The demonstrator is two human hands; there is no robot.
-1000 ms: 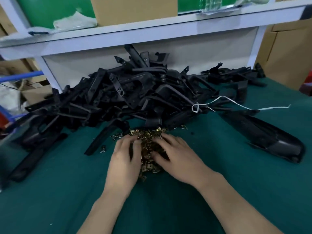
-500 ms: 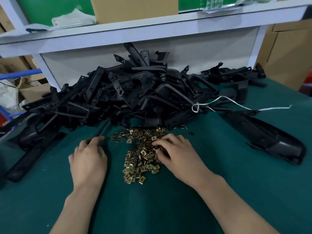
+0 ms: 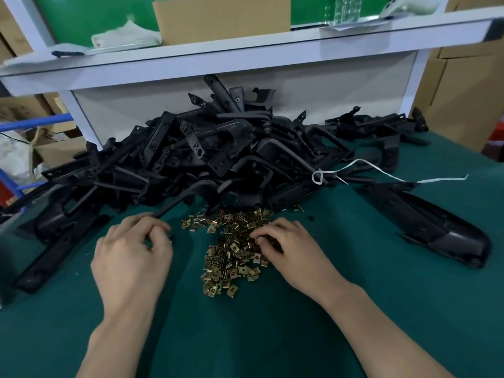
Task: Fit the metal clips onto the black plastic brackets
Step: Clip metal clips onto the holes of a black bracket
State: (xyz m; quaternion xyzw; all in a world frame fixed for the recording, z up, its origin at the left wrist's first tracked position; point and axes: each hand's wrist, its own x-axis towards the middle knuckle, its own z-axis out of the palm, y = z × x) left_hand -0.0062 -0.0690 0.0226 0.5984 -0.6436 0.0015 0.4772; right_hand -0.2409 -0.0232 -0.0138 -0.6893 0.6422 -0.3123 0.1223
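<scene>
The left hand (image 3: 131, 257) curls round the near end of a black bracket (image 3: 177, 200). The right hand (image 3: 291, 252) digs curled fingertips into the brass clips (image 3: 231, 257) at its nine o'clock; whether it pinches one, I cannot tell. The bracket heap (image 3: 218, 148) lies at twelve o'clock.

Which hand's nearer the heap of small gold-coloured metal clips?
Right. The right hand has its fingertips in the heap of gold-coloured metal clips; the left hand sits apart, off its left edge, by the end of a black plastic bracket.

Bracket (image 3: 178, 201) end beneath left grip (image 3: 131, 257)
</scene>
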